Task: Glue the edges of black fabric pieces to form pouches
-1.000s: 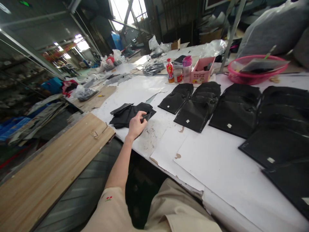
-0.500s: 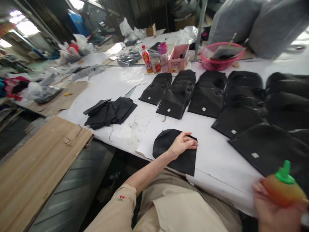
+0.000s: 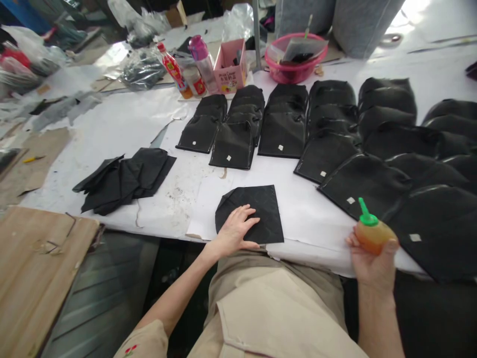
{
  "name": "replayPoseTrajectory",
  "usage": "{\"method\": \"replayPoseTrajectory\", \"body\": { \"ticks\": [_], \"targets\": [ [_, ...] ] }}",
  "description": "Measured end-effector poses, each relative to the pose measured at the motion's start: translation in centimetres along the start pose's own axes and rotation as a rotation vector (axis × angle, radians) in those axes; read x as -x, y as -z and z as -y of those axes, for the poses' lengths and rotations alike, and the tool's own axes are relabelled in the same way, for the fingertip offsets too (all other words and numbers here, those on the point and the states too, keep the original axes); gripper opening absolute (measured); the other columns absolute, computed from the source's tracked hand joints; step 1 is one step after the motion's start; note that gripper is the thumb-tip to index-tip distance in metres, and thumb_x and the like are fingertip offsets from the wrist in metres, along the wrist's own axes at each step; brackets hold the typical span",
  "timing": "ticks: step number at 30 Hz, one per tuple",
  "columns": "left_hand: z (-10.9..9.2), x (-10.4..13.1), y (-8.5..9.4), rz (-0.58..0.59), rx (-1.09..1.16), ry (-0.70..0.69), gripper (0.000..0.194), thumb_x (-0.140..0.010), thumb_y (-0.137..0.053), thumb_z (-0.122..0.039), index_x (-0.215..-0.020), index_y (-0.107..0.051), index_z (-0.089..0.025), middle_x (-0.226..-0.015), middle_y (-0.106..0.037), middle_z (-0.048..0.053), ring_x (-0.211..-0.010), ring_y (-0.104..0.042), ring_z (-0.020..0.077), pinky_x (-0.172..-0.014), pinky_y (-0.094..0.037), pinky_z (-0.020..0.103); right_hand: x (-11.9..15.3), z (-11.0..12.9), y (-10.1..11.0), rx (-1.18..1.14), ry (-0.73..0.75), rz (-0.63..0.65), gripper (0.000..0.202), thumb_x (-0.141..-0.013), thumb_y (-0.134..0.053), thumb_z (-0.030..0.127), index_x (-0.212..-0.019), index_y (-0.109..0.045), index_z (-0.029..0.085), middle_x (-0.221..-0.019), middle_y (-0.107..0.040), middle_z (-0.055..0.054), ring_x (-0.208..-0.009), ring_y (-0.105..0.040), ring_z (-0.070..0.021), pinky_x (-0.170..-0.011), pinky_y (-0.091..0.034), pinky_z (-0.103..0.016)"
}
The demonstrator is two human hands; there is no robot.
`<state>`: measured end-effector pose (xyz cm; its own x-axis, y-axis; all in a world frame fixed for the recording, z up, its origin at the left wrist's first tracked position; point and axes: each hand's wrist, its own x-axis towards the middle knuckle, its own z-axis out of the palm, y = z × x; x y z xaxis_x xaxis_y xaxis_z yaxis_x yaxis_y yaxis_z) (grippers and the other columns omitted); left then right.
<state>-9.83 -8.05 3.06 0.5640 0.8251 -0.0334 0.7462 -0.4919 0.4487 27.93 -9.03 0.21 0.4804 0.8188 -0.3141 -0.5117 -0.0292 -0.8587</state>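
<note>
Spread on a black fabric piece (image 3: 266, 214) at the table's front edge, my left hand (image 3: 238, 228) lies flat with its fingers apart. The piece has one rounded side on the left and straight edges on the right. My right hand (image 3: 372, 263) is wrapped round a squeeze bottle (image 3: 374, 236) of amber liquid, its green nozzle pointing up. Beyond and to the right, black pieces (image 3: 283, 132) overlap in rows, several bearing a small whitish square. A loose pile of black fabric pieces (image 3: 128, 176) rests to the left.
Along the back stand a red-labelled drink bottle (image 3: 173, 69), a purple-lidded bottle (image 3: 203, 62), a pink box (image 3: 230, 67) and a pink basin (image 3: 290, 69). A wooden board (image 3: 40, 268) is at the lower left. Plastic bags (image 3: 141, 64) lie farther back.
My left hand has slid from the fabric piece's right edge toward its left part, and the piece now sits straighter. The squeeze bottle in my right hand has moved left and farther into view.
</note>
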Motion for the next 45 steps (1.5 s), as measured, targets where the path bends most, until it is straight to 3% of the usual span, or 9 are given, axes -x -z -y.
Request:
{"method": "replayPoseTrajectory", "body": {
  "ticks": [6, 11, 14, 19, 22, 26, 34, 39, 45],
  "targets": [
    [-1.8, -0.7, -0.6, -0.037, -0.111, 0.012, 0.060, -0.077, -0.084, -0.049, -0.123, -0.069, -0.013, -0.133, -0.062, 0.023, -0.129, -0.055, 0.0422, -0.102, -0.051, 0.057, 0.0, 0.0, 0.1, -0.002, 0.000, 0.004, 0.074, -0.050, -0.092, 0.069, -0.104, -0.075, 0.021, -0.084, -0.072, -0.003, -0.061, -0.058, -0.0140, -0.050, -0.052, -0.026],
    [-5.2, -3.7, -1.7, -0.091, -0.071, 0.295, 0.050, -0.083, -0.078, -0.049, -0.116, -0.070, -0.013, -0.128, -0.064, 0.026, -0.112, -0.062, 0.0394, -0.092, -0.055, 0.054, 0.0, -0.1, 0.2, 0.004, 0.007, 0.005, 0.071, -0.051, -0.091, 0.069, -0.103, -0.075, 0.022, -0.083, -0.072, -0.002, -0.061, -0.058, -0.0149, -0.051, -0.053, -0.028],
    [-6.1, -4.3, -0.9, -0.029, 0.005, 0.312, 0.057, -0.080, -0.081, -0.051, -0.122, -0.067, -0.015, -0.129, -0.064, 0.024, -0.111, -0.064, 0.0365, -0.092, -0.056, 0.052, 0.1, 0.0, 0.0, -0.001, -0.006, -0.013, 0.071, -0.049, -0.092, 0.068, -0.101, -0.074, 0.024, -0.081, -0.072, -0.001, -0.059, -0.058, -0.0148, -0.050, -0.054, -0.028],
    [-2.5, -0.2, 3.4, 0.140, 0.007, 0.055, 0.086, -0.061, -0.094, -0.053, -0.136, -0.062, -0.025, -0.144, -0.059, 0.014, -0.144, -0.045, 0.0388, -0.121, -0.032, 0.064, 0.0, 0.0, 0.2, 0.002, -0.027, -0.036, 0.069, -0.049, -0.092, 0.068, -0.098, -0.075, 0.024, -0.082, -0.074, -0.003, -0.058, -0.061, -0.0157, -0.050, -0.055, -0.030],
    [0.6, 2.2, 4.6, 0.176, -0.094, 0.157, 0.077, -0.059, -0.098, -0.035, -0.129, -0.067, -0.026, -0.145, -0.059, 0.013, -0.143, -0.047, 0.0390, -0.116, -0.042, 0.062, -0.2, -0.3, 0.5, -0.005, -0.025, -0.023, 0.067, -0.053, -0.091, 0.067, -0.100, -0.075, 0.023, -0.085, -0.074, -0.005, -0.058, -0.060, -0.0155, -0.049, -0.055, -0.030],
    [2.3, 2.9, 3.8, 0.098, -0.142, 0.168, 0.057, -0.070, -0.091, -0.017, -0.123, -0.072, -0.027, -0.138, -0.066, 0.010, -0.132, -0.060, 0.0324, -0.111, -0.052, 0.054, -0.2, -0.6, 0.9, -0.027, -0.007, 0.005, 0.059, -0.064, -0.087, 0.064, -0.104, -0.074, 0.022, -0.084, -0.073, -0.006, -0.057, -0.058, -0.0154, -0.051, -0.056, -0.032],
    [2.2, 2.4, 1.8, 0.324, -0.200, 0.208, 0.101, -0.037, -0.102, -0.022, -0.133, -0.069, -0.025, -0.150, -0.056, 0.020, -0.136, -0.055, 0.0422, -0.112, -0.051, 0.051, 0.3, -0.7, 0.7, -0.073, 0.012, 0.039, 0.052, -0.072, -0.083, 0.062, -0.104, -0.073, 0.022, -0.081, -0.070, -0.005, -0.056, -0.055, -0.0149, -0.054, -0.056, -0.034],
    [1.7, 1.7, 2.1, 0.231, -0.161, 0.135, 0.063, -0.064, -0.090, -0.015, -0.124, -0.073, -0.028, -0.140, -0.066, 0.012, -0.126, -0.066, 0.0338, -0.104, -0.058, 0.045, 0.5, -0.5, 0.6, -0.065, 0.013, 0.059, 0.050, -0.074, -0.081, 0.063, -0.102, -0.073, 0.022, -0.080, -0.070, -0.004, -0.056, -0.055, -0.0140, -0.055, -0.056, -0.033],
    [-1.4, 1.2, 2.4, 0.226, -0.060, 0.030, 0.061, -0.066, -0.093, -0.021, -0.123, -0.070, -0.022, -0.140, -0.064, 0.014, -0.127, -0.064, 0.0318, -0.105, -0.057, 0.047, 0.7, -0.2, 0.1, -0.066, 0.034, 0.075, 0.055, -0.069, -0.083, 0.065, -0.102, -0.074, 0.022, -0.081, -0.070, -0.004, -0.056, -0.054, -0.0131, -0.054, -0.055, -0.031]
  ]
}}
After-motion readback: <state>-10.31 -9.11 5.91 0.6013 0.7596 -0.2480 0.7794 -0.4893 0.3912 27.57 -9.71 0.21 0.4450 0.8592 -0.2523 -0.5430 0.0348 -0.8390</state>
